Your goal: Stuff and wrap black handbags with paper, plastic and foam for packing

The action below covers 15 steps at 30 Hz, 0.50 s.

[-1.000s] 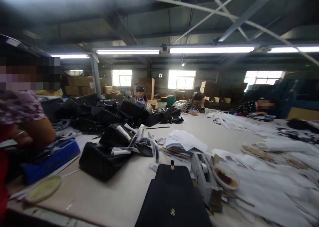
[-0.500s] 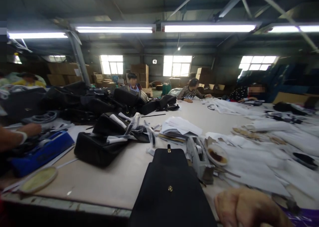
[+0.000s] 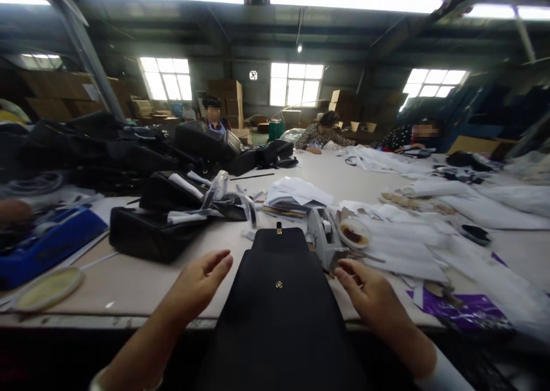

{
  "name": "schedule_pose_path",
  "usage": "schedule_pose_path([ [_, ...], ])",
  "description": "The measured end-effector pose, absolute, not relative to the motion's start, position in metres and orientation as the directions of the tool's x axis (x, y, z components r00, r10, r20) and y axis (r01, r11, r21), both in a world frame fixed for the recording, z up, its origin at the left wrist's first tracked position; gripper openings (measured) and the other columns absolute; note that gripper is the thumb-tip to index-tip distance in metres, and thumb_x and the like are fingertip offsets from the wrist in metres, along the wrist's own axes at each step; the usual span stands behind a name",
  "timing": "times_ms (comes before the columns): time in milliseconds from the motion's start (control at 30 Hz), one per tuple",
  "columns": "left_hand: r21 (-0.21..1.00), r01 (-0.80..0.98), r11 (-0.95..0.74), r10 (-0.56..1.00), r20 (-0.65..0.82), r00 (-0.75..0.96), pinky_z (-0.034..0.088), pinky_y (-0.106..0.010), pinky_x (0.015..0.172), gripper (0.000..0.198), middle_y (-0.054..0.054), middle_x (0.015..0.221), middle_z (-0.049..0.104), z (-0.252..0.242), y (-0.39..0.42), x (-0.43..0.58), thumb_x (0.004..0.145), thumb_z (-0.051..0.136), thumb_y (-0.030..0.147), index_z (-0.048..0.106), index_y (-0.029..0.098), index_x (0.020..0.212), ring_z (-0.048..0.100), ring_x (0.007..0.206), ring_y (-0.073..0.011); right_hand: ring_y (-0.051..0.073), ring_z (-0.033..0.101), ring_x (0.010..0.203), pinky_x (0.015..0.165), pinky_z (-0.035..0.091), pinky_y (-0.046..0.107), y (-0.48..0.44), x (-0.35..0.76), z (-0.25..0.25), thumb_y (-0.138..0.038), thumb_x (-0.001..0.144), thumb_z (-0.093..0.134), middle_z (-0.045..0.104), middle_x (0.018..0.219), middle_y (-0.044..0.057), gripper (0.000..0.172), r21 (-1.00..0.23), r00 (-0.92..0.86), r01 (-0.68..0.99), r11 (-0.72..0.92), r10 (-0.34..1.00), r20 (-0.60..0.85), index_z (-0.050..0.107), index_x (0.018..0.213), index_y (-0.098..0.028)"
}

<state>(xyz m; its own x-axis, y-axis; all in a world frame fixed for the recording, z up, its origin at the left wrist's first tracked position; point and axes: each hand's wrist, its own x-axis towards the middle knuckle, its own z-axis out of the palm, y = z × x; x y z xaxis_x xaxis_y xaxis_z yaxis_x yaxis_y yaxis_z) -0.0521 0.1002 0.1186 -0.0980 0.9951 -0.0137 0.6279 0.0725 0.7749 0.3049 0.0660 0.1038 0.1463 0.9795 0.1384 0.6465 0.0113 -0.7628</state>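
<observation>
A black bag [image 3: 278, 322] with a small gold fitting lies in front of me, its near end reaching past the table edge. A narrower flap with a dark tab and metal clasp [image 3: 279, 229] forms its far end. My left hand [image 3: 200, 282] hovers just left of the bag, fingers apart and nothing in them. On the other side, my right hand [image 3: 367, 291] is held near the bag's right edge, also with parted fingers and no object. Just beyond the right hand stands a grey tape dispenser [image 3: 323, 236].
Black bags [image 3: 154, 230] with white paper wrapping lie left of centre, before a larger dark heap. A blue dispenser [image 3: 55, 245] and a yellowish round lid [image 3: 47, 288] are at left. A bowl of brown liquid [image 3: 354, 232], white sheets and purple plastic [image 3: 466, 311] lie right. Several people sit around.
My left hand has come into view beside the bag. My right hand has moved up and left, and its fingers now show apart. The view has tilted downward.
</observation>
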Motion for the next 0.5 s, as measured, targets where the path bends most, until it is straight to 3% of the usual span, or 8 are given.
schedule_pose_path([
  [67,0.783,0.616,0.082,0.995,-0.098,-0.008,0.049,-0.037,0.1,0.053,-0.012,0.119,0.071,0.1,0.102,-0.045,0.085,0.06,0.055,0.068,0.013,0.117,0.064,0.113,-0.0301,0.03,0.068,0.091,0.083,0.051,0.04,0.074,0.302,0.09,-0.06,0.086,0.053,0.073,0.101,0.013,0.054,-0.718,0.094,0.695,-0.036,0.995,0.041,0.069,0.113,-0.015],
  [167,0.79,0.598,0.131,0.977,-0.204,0.056,0.051,-0.033,0.091,0.057,-0.012,0.114,0.074,0.08,0.11,-0.029,0.085,0.054,0.06,0.069,0.012,0.114,0.067,0.108,-0.0297,0.032,0.069,0.096,0.082,0.052,0.04,0.08,0.289,0.079,-0.059,0.085,0.054,0.074,0.101,0.013,0.05,-0.789,-0.007,0.611,-0.072,0.995,-0.096,0.071,0.1,-0.015],
  [267,0.734,0.659,0.167,0.971,-0.239,0.02,0.051,-0.032,0.077,0.054,-0.012,0.099,0.076,0.079,0.116,-0.022,0.085,0.051,0.062,0.07,0.013,0.099,0.069,0.095,-0.0294,0.031,0.072,0.087,0.073,0.056,0.038,0.079,0.272,0.079,-0.058,0.078,0.064,0.076,0.095,0.011,0.047,-0.925,-0.088,0.309,-0.22,0.962,-0.258,0.07,0.096,-0.016],
  [367,0.658,0.744,0.116,0.981,-0.195,0.02,0.049,-0.032,0.071,0.048,-0.011,0.092,0.074,0.084,0.114,-0.025,0.085,0.053,0.06,0.069,0.016,0.092,0.068,0.087,-0.0278,0.028,0.073,0.082,0.076,0.058,0.039,0.075,0.261,0.08,-0.052,0.073,0.072,0.077,0.094,0.009,0.049,-0.933,-0.2,-0.012,-0.361,0.915,-0.351,0.067,0.105,-0.016],
  [433,0.58,0.811,0.077,0.986,-0.166,0.025,0.047,-0.032,0.071,0.044,-0.011,0.092,0.073,0.084,0.108,-0.027,0.088,0.052,0.058,0.067,0.017,0.091,0.067,0.085,-0.027,0.027,0.073,0.082,0.078,0.058,0.04,0.073,0.259,0.077,-0.049,0.074,0.072,0.077,0.096,0.009,0.049,-0.929,-0.207,-0.047,-0.368,0.913,-0.351,0.067,0.109,-0.016],
  [500,0.452,0.891,0.049,0.993,-0.12,0.007,0.046,-0.033,0.073,0.041,-0.012,0.094,0.07,0.083,0.1,-0.026,0.091,0.049,0.055,0.066,0.017,0.092,0.066,0.086,-0.0272,0.028,0.073,0.084,0.077,0.058,0.039,0.074,0.259,0.071,-0.051,0.074,0.07,0.076,0.099,0.009,0.048,-0.939,-0.155,0.048,-0.341,0.926,-0.344,0.068,0.109,-0.017],
])
